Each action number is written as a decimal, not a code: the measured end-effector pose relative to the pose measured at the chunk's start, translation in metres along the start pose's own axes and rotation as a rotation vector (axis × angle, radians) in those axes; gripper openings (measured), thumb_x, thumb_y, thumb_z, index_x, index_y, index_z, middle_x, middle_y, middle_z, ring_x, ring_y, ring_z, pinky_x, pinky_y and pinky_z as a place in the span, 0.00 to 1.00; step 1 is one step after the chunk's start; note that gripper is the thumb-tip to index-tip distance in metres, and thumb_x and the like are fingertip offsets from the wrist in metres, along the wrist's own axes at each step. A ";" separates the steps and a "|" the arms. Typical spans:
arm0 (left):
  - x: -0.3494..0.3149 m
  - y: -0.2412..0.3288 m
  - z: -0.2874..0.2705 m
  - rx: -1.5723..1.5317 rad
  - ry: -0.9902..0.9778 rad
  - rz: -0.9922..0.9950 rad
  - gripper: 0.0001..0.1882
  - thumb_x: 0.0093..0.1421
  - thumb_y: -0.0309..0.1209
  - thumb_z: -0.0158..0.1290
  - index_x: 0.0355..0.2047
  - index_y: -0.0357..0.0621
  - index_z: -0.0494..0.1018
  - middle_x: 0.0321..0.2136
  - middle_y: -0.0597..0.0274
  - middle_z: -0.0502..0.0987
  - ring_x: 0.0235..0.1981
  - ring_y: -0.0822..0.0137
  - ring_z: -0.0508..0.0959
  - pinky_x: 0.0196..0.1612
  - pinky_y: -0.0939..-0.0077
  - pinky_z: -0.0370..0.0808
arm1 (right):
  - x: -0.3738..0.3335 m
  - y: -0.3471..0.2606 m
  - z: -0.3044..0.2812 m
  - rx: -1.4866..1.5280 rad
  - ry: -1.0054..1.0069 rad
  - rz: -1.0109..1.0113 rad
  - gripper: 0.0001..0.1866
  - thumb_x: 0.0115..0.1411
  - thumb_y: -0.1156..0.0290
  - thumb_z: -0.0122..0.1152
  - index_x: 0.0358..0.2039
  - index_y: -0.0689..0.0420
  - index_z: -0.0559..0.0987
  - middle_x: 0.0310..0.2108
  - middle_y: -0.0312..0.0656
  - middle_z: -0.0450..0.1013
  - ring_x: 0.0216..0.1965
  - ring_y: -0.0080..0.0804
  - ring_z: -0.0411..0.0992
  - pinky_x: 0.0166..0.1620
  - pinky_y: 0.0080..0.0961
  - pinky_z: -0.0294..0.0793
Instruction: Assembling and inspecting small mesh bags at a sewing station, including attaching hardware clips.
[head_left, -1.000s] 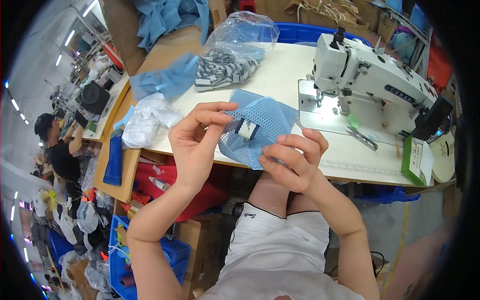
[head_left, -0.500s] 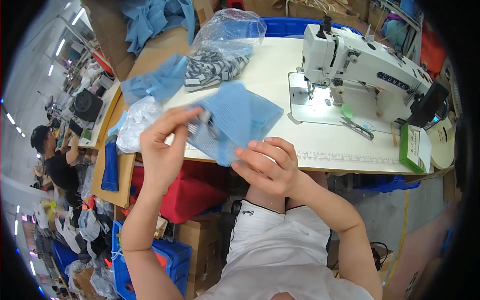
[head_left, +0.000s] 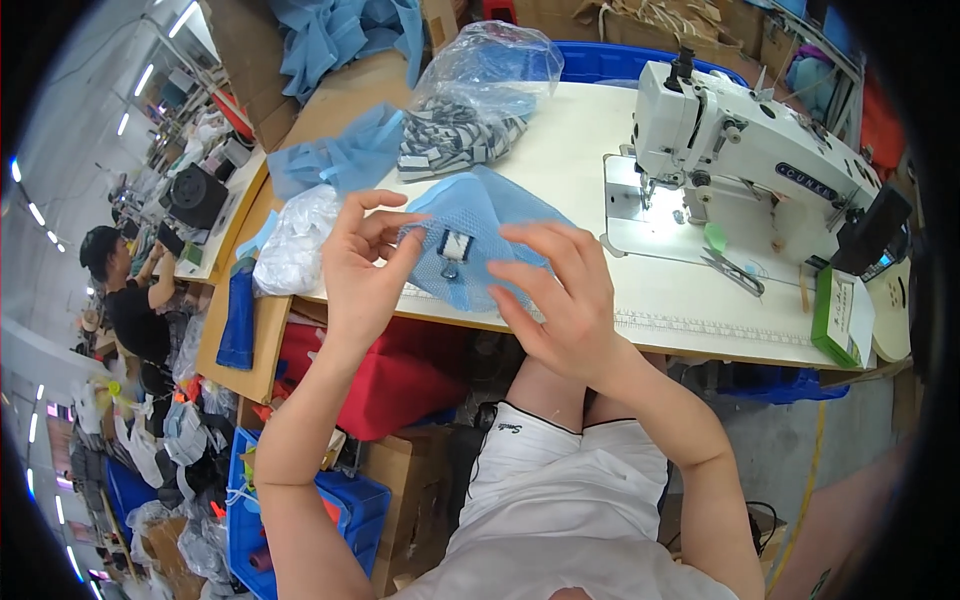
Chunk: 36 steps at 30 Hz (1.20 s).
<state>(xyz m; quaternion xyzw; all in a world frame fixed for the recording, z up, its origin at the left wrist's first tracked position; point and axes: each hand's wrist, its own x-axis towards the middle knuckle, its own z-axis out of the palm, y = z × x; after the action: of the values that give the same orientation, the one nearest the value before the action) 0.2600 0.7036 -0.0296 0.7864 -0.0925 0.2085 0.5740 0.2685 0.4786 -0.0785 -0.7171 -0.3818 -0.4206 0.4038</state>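
The person wears a plain white top (head_left: 590,555), a bit wrinkly, and white shorts (head_left: 560,455). The shorts have a thin dark line (head_left: 545,424) around the bottom edge of each leg, and some small, dark, curly writing (head_left: 509,428) near the edge of the left leg. Both arms (head_left: 305,425) are bare, and the left hand (head_left: 362,255) and right hand (head_left: 568,300) are bare too.
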 end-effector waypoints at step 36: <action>0.006 -0.001 0.010 0.162 -0.127 0.076 0.09 0.61 0.22 0.63 0.42 0.39 0.85 0.33 0.63 0.82 0.36 0.74 0.80 0.45 0.79 0.75 | 0.000 0.038 0.014 0.680 -0.099 0.911 0.15 0.71 0.60 0.61 0.40 0.61 0.77 0.34 0.35 0.76 0.36 0.19 0.71 0.40 0.20 0.72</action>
<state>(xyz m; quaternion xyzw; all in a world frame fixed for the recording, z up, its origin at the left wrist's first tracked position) 0.2680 0.6955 -0.0307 0.8378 -0.1410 0.1867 0.4934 0.3065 0.4765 -0.0930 -0.6580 -0.1666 -0.0236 0.7340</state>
